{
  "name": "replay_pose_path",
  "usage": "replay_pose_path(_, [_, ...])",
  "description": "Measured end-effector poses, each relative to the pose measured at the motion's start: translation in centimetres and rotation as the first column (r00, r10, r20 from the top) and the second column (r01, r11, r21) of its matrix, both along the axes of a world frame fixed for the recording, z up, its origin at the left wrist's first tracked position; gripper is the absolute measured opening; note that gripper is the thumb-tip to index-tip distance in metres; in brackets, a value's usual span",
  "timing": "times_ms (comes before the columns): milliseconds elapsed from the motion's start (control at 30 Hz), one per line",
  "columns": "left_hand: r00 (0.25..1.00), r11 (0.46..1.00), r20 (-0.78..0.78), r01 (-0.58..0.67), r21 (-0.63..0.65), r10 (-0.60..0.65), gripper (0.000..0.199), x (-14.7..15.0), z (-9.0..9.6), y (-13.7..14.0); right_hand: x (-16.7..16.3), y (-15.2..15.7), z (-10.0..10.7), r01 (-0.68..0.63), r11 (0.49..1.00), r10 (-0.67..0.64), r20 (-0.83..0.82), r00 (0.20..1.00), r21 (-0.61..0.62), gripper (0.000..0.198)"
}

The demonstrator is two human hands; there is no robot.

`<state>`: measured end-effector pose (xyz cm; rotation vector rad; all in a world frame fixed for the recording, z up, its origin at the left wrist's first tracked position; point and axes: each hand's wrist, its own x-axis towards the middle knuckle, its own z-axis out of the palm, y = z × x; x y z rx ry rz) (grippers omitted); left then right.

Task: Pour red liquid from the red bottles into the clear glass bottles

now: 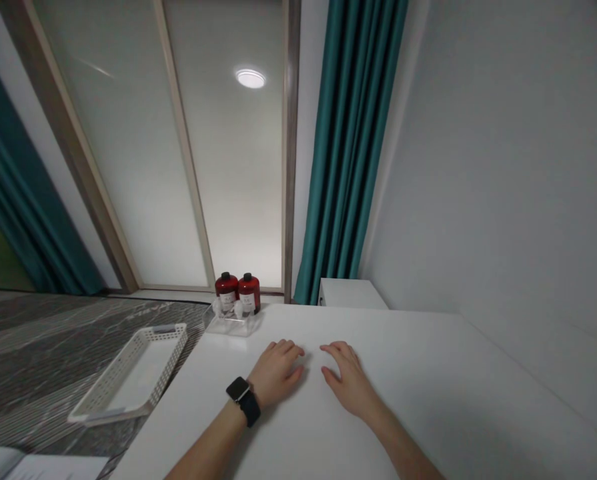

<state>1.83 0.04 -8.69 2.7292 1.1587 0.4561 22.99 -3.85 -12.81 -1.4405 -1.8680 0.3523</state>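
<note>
Both hands are over the white table (pixel 408 373), with a small gap between them. My left hand (pixel 277 372) has its fingers apart and nothing in it; a black smartwatch (pixel 245 398) is on that wrist. Facing it, my right hand (pixel 348 379) is likewise empty, with thumb and fingers spread. Beyond the left hand, at the table's far left corner, two red bottles with black caps stand side by side, a left bottle (pixel 227 287) and a right bottle (pixel 249 288). In front of them is a clear tray (pixel 232 327) with small whitish items I cannot make out.
A white perforated basket (pixel 171 360) lies left of the table, lower down, on a grey patterned surface (pixel 33 360). An open book (pixel 53 467) shows at the bottom left. Behind the table are a white cabinet (pixel 351 292), a teal curtain (pixel 351 153) and frosted sliding doors (pixel 238 187). A wall (pixel 518 167) borders the right.
</note>
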Motion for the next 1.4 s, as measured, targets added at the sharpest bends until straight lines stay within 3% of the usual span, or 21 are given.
replay_pose_path(300, [0.989, 0.995, -0.112, 0.097, 0.012, -0.095, 0.024, -0.3, -0.3, -0.9, 0.4, -1.5, 0.7, -0.006, 0.998, 0.013, -0.120, 0.993, 0.056, 0.032])
replay_pose_path(867, [0.995, 0.998, -0.081, 0.046, -0.053, -0.051, 0.021, -0.5, -0.9, -0.5, 0.1, -1.5, 0.3, -0.044, 0.998, 0.041, -0.065, 0.997, -0.052, 0.030])
replay_pose_path(1400, [0.995, 0.997, -0.095, 0.022, -0.069, -0.028, 0.023, -0.3, -1.1, -0.7, 0.6, -1.0, -0.2, -0.020, 1.000, 0.017, -0.102, 0.995, -0.025, 0.032])
